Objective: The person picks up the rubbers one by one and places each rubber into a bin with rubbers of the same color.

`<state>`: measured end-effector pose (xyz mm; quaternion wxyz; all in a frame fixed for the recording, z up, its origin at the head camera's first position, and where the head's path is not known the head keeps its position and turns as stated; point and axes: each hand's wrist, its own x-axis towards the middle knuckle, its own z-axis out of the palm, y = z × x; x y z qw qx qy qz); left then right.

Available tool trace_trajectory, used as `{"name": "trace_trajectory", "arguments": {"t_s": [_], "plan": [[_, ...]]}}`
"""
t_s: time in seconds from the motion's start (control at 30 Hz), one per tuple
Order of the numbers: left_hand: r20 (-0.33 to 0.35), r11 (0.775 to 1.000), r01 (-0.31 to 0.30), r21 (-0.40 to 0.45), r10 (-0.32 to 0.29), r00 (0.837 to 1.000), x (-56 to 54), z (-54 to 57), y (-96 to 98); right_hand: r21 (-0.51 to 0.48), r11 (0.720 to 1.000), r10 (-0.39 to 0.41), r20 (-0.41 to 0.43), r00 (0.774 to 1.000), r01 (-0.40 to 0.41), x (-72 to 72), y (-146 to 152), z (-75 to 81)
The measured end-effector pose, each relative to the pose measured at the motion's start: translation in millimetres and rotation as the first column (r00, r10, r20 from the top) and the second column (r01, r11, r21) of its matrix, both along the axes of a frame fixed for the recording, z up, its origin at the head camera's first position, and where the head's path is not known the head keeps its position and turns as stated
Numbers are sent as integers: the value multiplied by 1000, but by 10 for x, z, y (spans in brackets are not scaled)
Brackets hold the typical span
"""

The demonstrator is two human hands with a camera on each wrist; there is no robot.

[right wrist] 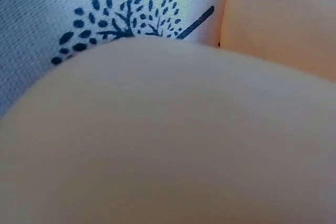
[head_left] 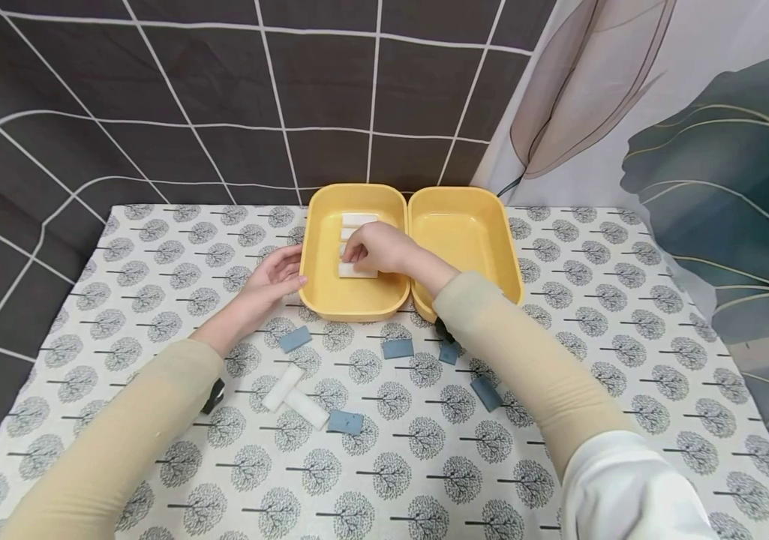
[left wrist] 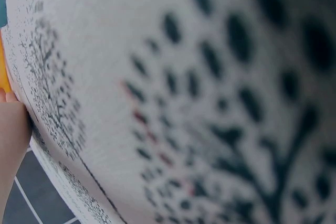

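My right hand (head_left: 384, 247) reaches into the left yellow bin (head_left: 319, 292), its curled fingertips pinching a white block (head_left: 349, 271) near the bin's floor. Farther back in that bin, more white blocks (head_left: 359, 220) lie in a row, partly covered by the hand. My left hand (head_left: 269, 281) rests against the bin's left wall, fingers extended and the thumb near the front corner. In the left wrist view, part of the left hand (left wrist: 11, 135) shows at the edge, beside a sliver of yellow bin. A forearm fills most of the right wrist view.
A second yellow bin (head_left: 461, 232) stands against the first on its right. In front lie two white blocks (head_left: 307, 409) touching each other, and several blue blocks (head_left: 346, 422) scattered across the tree-print cloth (head_left: 384, 480). A dark grid-patterned curtain (head_left: 323, 82) hangs behind.
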<state>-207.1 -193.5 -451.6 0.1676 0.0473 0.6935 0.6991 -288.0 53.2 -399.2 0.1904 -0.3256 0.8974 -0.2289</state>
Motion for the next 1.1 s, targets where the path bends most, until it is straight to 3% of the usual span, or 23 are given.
{"name": "trace_trajectory", "arguments": {"t_s": [0.53,1.1], "plan": [[-5,1000,-3,-4,3,1000,-2,0,12,21,1000,15,-48,999,-14,7,6,-15],[8,1000,-3,-1,3,1000,-8,-1,3,39,999,7,-17,1000,-6,11,-7,-14]]}}
